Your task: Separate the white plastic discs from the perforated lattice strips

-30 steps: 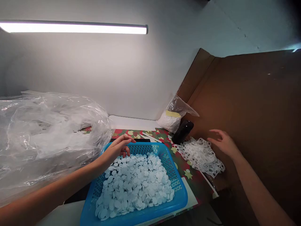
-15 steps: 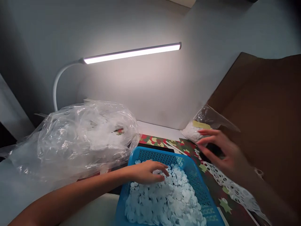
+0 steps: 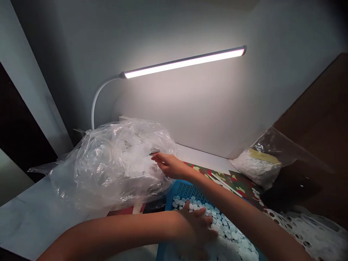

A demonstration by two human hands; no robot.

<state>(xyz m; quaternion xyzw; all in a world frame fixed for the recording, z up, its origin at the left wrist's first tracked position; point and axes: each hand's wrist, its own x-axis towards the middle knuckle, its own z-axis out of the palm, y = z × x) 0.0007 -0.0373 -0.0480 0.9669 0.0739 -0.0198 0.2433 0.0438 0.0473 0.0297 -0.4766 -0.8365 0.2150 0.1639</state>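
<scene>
My left hand [image 3: 197,228] lies spread over the white discs [image 3: 233,235] in the blue basket [image 3: 170,203], its fingers apart and somewhat blurred. My right arm crosses above the basket, and my right hand [image 3: 167,165] is at the right side of the large clear plastic bag [image 3: 108,166], which has white material inside. The fingertips of that hand are drawn together at a small dark spot on the bag; what they hold, if anything, is too small to make out.
A lit lamp [image 3: 185,64] on a curved neck stands behind the bag. At the right are a small bag of white bits [image 3: 255,168], a brown cardboard panel [image 3: 320,119] and white sheets with round holes [image 3: 307,232]. Camouflage-patterned material [image 3: 239,181] lies behind the basket.
My right hand has moved left from near the small bag to the large bag, its fingers closing. My left hand has moved nearer and spread on the discs. The view has shifted left.
</scene>
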